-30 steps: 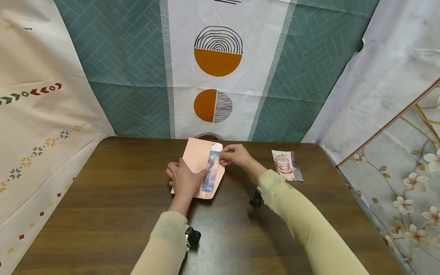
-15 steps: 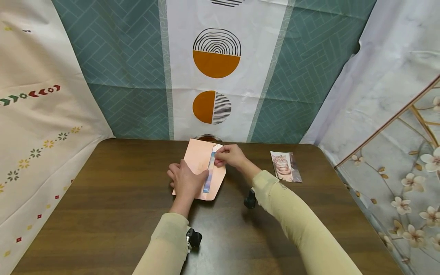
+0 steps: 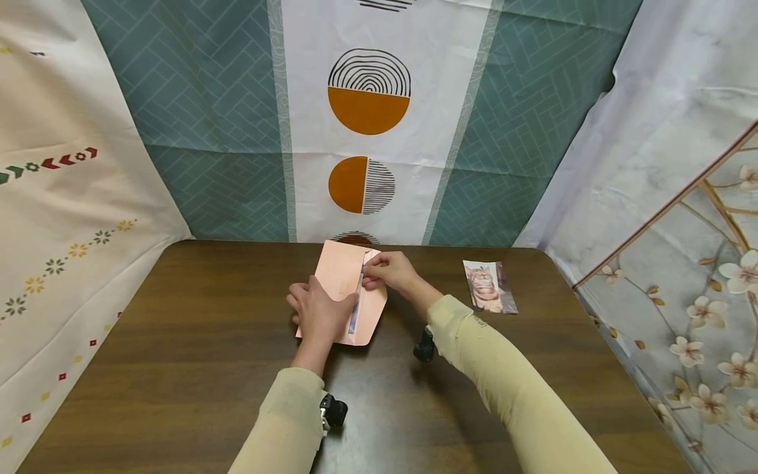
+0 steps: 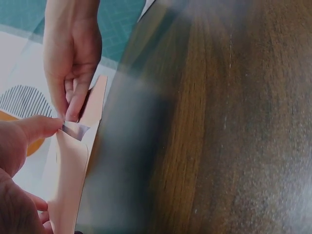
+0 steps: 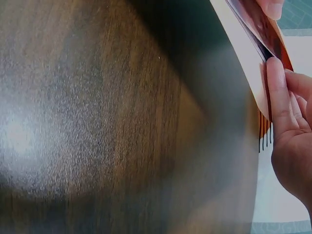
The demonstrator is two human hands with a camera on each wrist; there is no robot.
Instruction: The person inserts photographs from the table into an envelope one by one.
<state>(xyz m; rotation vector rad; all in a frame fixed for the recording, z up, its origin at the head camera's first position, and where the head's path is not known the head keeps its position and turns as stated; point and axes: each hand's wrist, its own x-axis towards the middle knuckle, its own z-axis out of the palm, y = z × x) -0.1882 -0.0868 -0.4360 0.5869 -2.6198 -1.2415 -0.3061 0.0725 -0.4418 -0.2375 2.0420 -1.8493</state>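
A pale pink envelope lies tilted on the table with its flap toward the right. Only a narrow blue strip of a picture card shows at the envelope's mouth; the rest is inside. My left hand grips the envelope from the left, thumb at the mouth and fingers behind it in the left wrist view. With fingertips together, my right hand pinches the card's outer edge near the upper end of the mouth. The right wrist view shows the card between envelope and flap.
A picture card of a cat lies at the back right of the brown wooden table, over what looks like a darker card. Patterned cloth hangs behind the table and on both sides.
My right hand has moved left with the card, which has slid deeper into the envelope, from a wide picture to a thin strip. My left hand keeps its hold on the envelope.
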